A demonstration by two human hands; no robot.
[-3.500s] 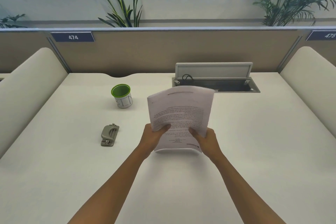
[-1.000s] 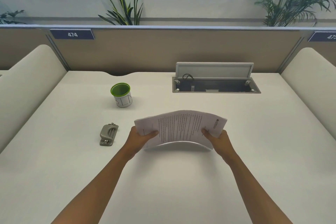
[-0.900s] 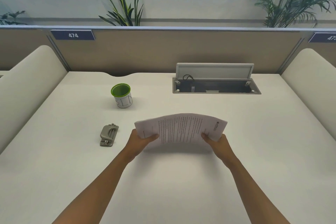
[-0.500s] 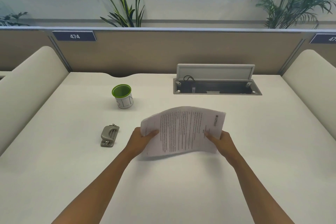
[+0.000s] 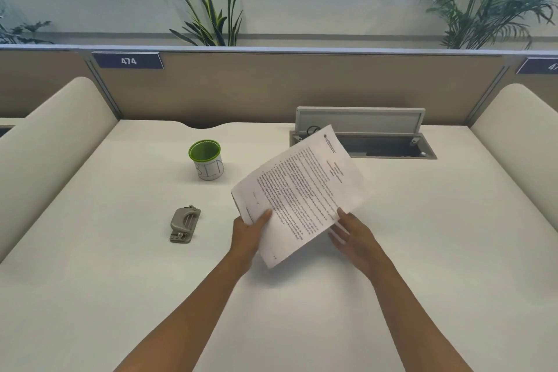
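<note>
Between our hands the papers [image 5: 302, 190] slant away rightward, left hand [image 5: 247, 235] pinching their near-left edge, right hand [image 5: 354, 237] slack-fingered at the right edge, punch [image 5: 184, 225] nearest the left.

Both bare forearms rise from the bottom of the frame and converge toward its centre. The left hand [image 5: 249, 235] pinches the paper stack [image 5: 302, 190] at its left edge, thumb on top. The right hand [image 5: 354, 240], just right of centre, is loose, with fingers spread and blurred and the thumb tip at the sheets' edge.
</note>
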